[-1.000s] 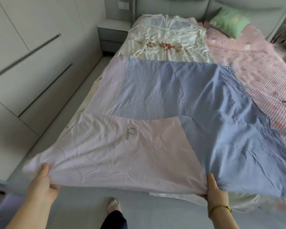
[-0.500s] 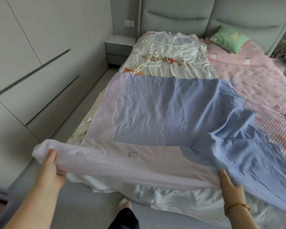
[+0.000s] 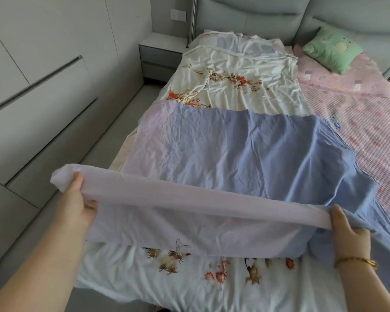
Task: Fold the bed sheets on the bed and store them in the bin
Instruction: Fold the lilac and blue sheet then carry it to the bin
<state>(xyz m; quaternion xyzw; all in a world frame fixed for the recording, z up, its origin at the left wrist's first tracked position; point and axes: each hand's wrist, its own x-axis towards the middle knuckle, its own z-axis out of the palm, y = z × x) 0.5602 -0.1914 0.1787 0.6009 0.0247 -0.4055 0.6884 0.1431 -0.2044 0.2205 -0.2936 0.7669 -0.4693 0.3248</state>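
Fingers (image 3: 78,183) of the left hand (image 3: 73,204) are pinching one corner of the pink and blue sheet (image 3: 245,154), with the thumb on top and the rest tucked under the cloth. The right hand (image 3: 347,230), at about 4 o'clock in the head view, is pinching the other end of the same edge, thumb on top too. Between the two hands the edge is pulled tight and held up over the bed (image 3: 358,122). The rest of this sheet lies flat, reaching toward 12 o'clock. Under it lies a white flowered sheet (image 3: 234,73), which shows at 12 o'clock and again at 6 o'clock. A pink striped cover (image 3: 358,131) lies at 2 o'clock, with a green pillow (image 3: 332,51) on it. A small nightstand (image 3: 160,55) stands at 11 o'clock. No bin can be seen. It looks like the first fold is going on: the near edge is being carried over to the far edge. Next, both hands should go toward 12 o'clock together, keep the edge straight, and lay it down so the corners match.
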